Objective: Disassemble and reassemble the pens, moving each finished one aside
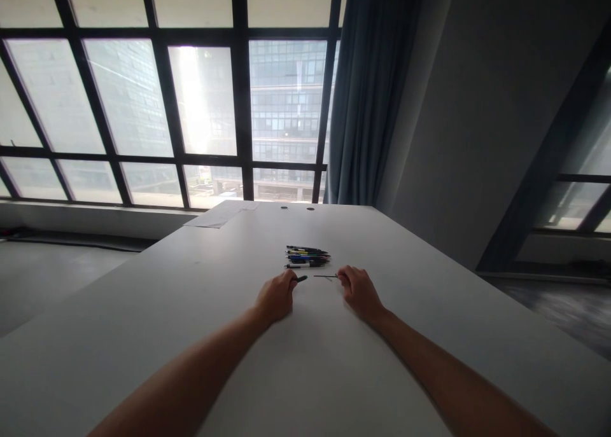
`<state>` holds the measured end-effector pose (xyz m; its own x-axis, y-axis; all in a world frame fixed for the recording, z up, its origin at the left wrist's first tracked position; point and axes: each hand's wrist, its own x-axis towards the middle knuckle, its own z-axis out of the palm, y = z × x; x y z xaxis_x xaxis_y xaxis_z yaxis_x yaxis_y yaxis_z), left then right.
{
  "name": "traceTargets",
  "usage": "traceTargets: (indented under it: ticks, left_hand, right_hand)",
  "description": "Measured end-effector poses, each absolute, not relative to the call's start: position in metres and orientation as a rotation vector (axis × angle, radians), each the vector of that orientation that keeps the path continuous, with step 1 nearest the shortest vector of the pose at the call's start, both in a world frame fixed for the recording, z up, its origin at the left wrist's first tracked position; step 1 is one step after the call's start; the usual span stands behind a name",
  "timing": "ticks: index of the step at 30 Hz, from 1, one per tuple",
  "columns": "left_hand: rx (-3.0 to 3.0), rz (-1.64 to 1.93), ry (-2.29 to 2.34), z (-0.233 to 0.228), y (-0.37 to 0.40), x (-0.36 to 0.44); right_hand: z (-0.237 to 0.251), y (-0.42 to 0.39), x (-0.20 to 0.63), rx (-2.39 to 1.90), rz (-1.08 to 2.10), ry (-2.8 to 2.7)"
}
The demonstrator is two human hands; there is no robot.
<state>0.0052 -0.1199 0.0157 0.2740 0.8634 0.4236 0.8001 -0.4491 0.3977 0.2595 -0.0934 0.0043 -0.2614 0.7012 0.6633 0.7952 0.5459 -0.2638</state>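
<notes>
Both my forearms reach out over a white table (429, 310). My left hand (277, 295) is closed around a short black pen part (300, 278) whose tip sticks out to the right. My right hand (357, 289) pinches the end of a thin dark refill (325, 276) that points left toward the other hand; a small gap separates the two pieces. Just beyond my hands lies a small heap of several pens (308, 257) in black, blue, yellow and red.
A sheet of paper (217, 217) lies at the table's far left edge, and two cable holes (296, 208) sit near the far edge. Behind are a large grid window (205, 100), a blue-grey curtain (370, 93) and a grey wall.
</notes>
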Motion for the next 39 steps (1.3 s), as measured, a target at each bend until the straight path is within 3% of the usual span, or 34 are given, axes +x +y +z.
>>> traceTargets:
  ticks: [10, 17, 24, 39]
  left_hand:
    - [2.449, 0.879, 1.591, 0.020, -0.123, 0.007]
    - [2.508, 1.008, 1.345, 0.014, -0.117, 0.007]
    - [2.465, 1.079, 1.496, 0.004, -0.109, 0.006]
    - [2.464, 1.063, 1.543, 0.012, -0.118, 0.010]
  right_hand:
    - [0.009, -0.098, 0.257, -1.225, -0.191, -2.044]
    - [0.017, -0.109, 0.244, -0.974, -0.119, -2.191]
    - [0.009, -0.100, 0.251, -1.283, -0.112, -2.102]
    - [0.013, -0.104, 0.249, -1.305, -0.018, -2.296]
